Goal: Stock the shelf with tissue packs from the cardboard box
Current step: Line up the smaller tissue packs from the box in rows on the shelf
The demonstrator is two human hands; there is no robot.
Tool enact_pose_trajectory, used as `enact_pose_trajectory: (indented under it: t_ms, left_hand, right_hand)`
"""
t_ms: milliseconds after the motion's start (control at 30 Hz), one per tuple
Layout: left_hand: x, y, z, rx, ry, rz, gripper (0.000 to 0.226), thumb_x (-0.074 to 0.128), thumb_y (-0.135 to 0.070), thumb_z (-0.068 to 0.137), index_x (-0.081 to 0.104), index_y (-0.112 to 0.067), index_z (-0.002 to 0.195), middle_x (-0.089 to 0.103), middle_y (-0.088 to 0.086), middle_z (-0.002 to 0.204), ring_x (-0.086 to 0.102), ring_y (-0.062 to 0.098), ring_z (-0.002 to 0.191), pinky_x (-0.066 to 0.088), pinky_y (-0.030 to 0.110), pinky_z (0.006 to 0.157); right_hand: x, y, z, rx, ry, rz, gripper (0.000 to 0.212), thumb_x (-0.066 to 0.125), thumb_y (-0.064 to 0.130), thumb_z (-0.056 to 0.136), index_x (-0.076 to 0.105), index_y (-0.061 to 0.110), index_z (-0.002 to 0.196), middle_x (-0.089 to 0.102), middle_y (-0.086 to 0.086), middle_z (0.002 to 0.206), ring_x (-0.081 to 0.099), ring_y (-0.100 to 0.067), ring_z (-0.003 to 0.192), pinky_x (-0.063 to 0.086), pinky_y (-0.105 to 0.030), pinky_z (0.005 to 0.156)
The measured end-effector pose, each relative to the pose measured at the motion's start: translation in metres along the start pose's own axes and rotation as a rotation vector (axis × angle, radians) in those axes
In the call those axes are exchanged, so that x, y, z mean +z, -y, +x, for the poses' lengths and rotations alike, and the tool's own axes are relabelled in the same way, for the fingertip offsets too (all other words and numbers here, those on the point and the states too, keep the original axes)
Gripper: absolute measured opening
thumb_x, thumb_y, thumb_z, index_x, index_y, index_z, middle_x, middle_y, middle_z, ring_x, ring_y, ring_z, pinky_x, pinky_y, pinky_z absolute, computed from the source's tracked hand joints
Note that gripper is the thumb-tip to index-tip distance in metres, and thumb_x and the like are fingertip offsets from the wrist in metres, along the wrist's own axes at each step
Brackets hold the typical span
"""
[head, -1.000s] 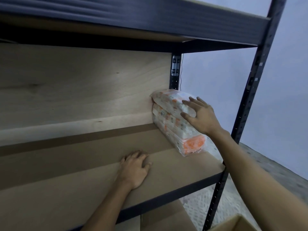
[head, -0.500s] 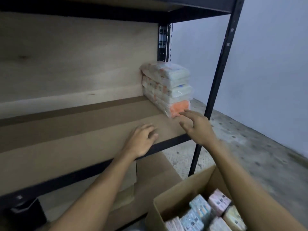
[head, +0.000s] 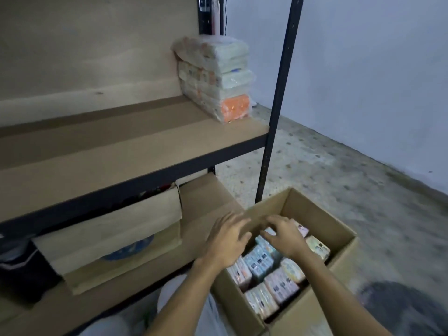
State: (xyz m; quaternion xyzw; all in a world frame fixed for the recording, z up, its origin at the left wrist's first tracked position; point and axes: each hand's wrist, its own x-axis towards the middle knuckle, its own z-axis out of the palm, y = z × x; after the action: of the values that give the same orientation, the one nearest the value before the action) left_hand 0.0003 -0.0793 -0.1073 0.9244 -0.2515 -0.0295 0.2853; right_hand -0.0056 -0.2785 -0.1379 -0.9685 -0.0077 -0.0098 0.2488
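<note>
A stack of wrapped tissue packs (head: 214,78) stands at the right end of the wooden shelf board (head: 121,151), its bottom pack orange at the end. On the floor below sits an open cardboard box (head: 324,224) filled with several pastel tissue packs (head: 260,261). Both hands hover over the box's far left part. My left hand (head: 226,241) is spread, fingers apart, holding nothing. My right hand (head: 284,235) rests its fingers on the top of a pack in the box; no grip is visible.
A black metal upright (head: 278,98) frames the shelf's right front corner. On the lower shelf lie a paper bag (head: 116,236) and a flat cardboard box (head: 206,197). A grey speckled floor and pale wall lie to the right.
Both hands have left the shelf and dropped down to the open box. The view has tilted downward, so the box now fills the lower right.
</note>
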Motion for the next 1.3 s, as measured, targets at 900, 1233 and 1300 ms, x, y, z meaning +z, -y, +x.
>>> enact_pose_trajectory:
  t_ms: [900,1233,1300]
  left_hand:
    - [0.143,0.047,0.043,-0.702,0.654,0.208,0.07,0.037,-0.057,0.095,0.021,-0.015,0.149,0.034,0.019,0.149,0.037,0.036,0.135,0.031,0.042,0.107]
    - [0.174,0.06,0.055,-0.775,0.529,0.069,0.084,0.051,-0.065,0.084,0.02,-0.021,0.149,0.029,0.015,0.15,0.027,0.038,0.136,0.027,0.043,0.109]
    - [0.174,0.062,0.059,-0.78,0.512,0.035,0.077,0.055,-0.056,0.085,0.026,-0.019,0.146,0.034,0.015,0.148,0.031,0.038,0.135,0.029,0.042,0.108]
  right_hand:
    - [0.134,-0.078,0.015,0.11,0.334,-0.263,0.087,0.073,0.048,0.066,0.027,0.047,0.14,0.023,-0.005,0.142,0.022,-0.031,0.127,0.038,-0.054,0.094]
    - [0.141,-0.095,0.029,0.083,0.232,-0.276,0.059,0.068,0.046,0.073,0.045,0.03,0.125,0.016,-0.005,0.151,0.02,-0.03,0.134,0.04,-0.053,0.091]
    - [0.143,-0.096,0.03,0.036,0.219,-0.232,0.051,0.067,0.04,0.077,0.047,0.026,0.122,0.014,-0.002,0.155,0.016,-0.028,0.14,0.04,-0.052,0.092]
